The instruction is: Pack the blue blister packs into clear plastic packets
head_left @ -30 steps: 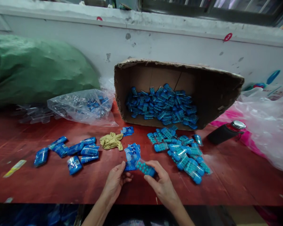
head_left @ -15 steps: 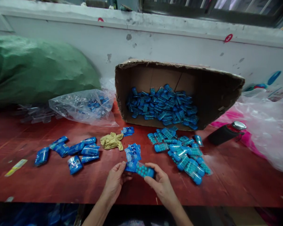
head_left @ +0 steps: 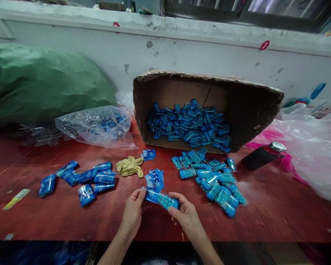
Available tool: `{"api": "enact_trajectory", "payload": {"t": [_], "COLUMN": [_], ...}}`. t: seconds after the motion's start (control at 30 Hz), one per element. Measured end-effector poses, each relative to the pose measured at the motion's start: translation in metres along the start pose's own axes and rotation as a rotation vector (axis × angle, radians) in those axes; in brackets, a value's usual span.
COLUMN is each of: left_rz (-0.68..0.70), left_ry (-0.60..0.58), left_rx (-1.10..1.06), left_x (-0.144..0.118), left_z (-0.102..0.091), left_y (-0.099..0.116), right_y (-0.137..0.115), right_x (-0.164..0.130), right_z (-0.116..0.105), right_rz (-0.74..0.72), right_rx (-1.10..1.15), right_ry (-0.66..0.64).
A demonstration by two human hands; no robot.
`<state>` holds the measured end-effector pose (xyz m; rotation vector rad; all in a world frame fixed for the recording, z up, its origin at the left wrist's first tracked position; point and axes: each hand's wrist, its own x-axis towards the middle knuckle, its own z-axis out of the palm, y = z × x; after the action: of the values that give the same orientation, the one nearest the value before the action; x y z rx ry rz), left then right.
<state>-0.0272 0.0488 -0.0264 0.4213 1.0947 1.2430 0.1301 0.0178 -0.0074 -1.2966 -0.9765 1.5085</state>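
My left hand [head_left: 132,214] pinches the left end of a blue paper label [head_left: 152,195], and my right hand [head_left: 187,217] grips a clear packet of blue beads [head_left: 167,201] joined to that label, low over the red table [head_left: 71,217]. Just behind my hands lies a small stack of blue labels [head_left: 155,179]. To the right a loose pile of bead packets [head_left: 212,180] spills from a cardboard box on its side [head_left: 248,110], which holds many more. Finished blue packets [head_left: 82,178] lie in a row to the left.
A yellow cloth [head_left: 130,166] lies near the labels. A clear plastic bag [head_left: 99,127] and a big green sack [head_left: 41,81] sit at the back left. A black bottle with a metal cap [head_left: 263,155] lies at the right beside white plastic sheeting [head_left: 314,147].
The label and the bead packet have come a little closer together and slightly lower between my hands. Everything else on the table stays put.
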Motion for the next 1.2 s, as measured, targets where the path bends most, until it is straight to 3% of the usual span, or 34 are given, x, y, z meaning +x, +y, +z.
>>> {"api": "enact_trajectory", "payload": {"t": [0.17,0.27,0.37,0.47,0.57,0.67,0.77,0.9,1.1,1.2], "left_rz": [0.028,0.009,-0.056,-0.144,-0.216,-0.256,-0.253,-0.197,-0.348,-0.368], "left_ry": [-0.011,-0.029,-0.054,-0.066,-0.067,-0.095,-0.07,-0.059,-0.222,-0.197], "left_rx": [0.025,0.058,0.024,-0.047,-0.051,-0.043,-0.098,-0.122,-0.016,-0.033], "left_x": [0.0,-0.002,-0.003,-0.003,-0.002,-0.002,-0.002,-0.003,-0.009,-0.011], "left_z": [0.003,0.006,0.013,0.017,0.015,0.012,0.015,0.025,0.024,0.022], "left_y": [0.0,-0.001,-0.003,-0.005,-0.005,-0.003,-0.003,-0.005,-0.001,0.002], "right_y": [0.0,0.005,0.012,0.014,0.01,0.008,0.012,0.018,0.017,0.016], "right_x": [-0.001,0.001,0.003,0.004,0.002,0.002,0.003,0.003,0.011,0.007], "right_z": [-0.004,-0.004,0.001,0.006,0.004,-0.001,0.0,0.012,0.006,0.002], "right_rz": [-0.038,-0.198,-0.411,-0.503,-0.491,-0.342,-0.212,-0.302,-0.197,-0.325], "right_rx": [-0.035,-0.138,-0.305,-0.386,-0.381,-0.256,-0.096,-0.154,-0.037,-0.236], "right_ry": [-0.016,-0.02,0.056,0.057,-0.077,-0.183,-0.08,0.126,0.051,0.076]}}
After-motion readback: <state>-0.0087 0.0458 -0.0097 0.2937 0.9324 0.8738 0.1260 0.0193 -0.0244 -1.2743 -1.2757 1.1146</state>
